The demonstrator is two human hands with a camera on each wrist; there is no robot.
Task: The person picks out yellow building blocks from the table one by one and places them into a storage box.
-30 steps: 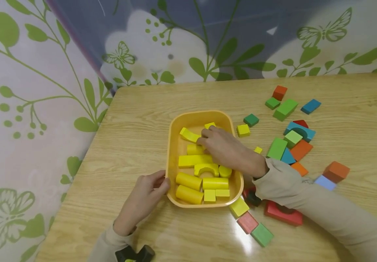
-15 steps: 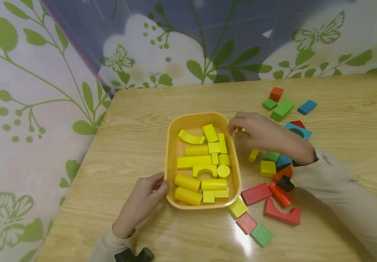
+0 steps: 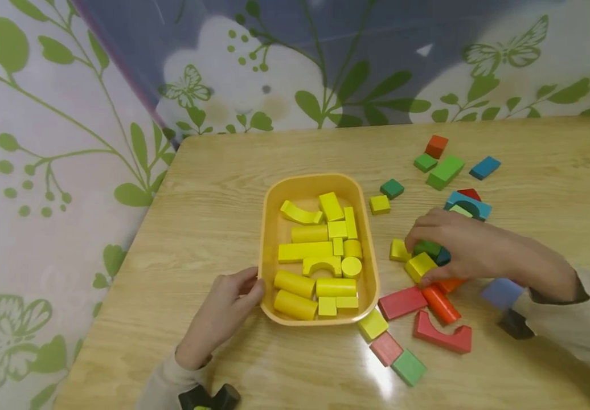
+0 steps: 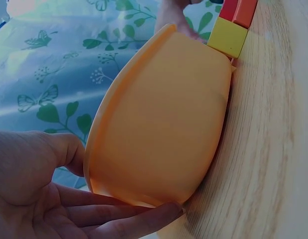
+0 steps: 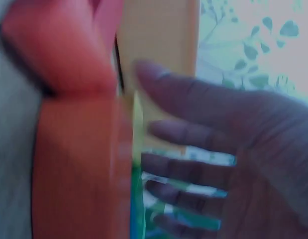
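My left hand (image 3: 228, 307) holds the orange-yellow plastic bin (image 3: 305, 322) at its left side; in the left wrist view the thumb is at the rim and the fingers lie along the outer wall. Several yellow wooden blocks lie inside, among them a long bar (image 3: 305, 252) and an arch (image 3: 322, 265). To the right, my right hand (image 3: 474, 245) reaches over the loose blocks, its thumb beside a yellow cube (image 3: 420, 266). A second yellow block (image 3: 399, 250) sits by its fingertips. The right wrist view shows that thumb and fingers spread apart near an orange block (image 5: 79, 164).
Red pieces, a flat block (image 3: 402, 302), a cylinder (image 3: 441, 303) and an arch (image 3: 441, 336), lie right of the bin. Yellow, pink and green blocks (image 3: 409, 367) form a row at its near corner. Green, blue and orange blocks scatter farther back. A patterned wall (image 3: 254, 68) stands behind the table.
My right hand left the bin's inside, passed the small yellow block beyond its right rim, and is now lower right over the loose pile. The left hand and bin stayed put.
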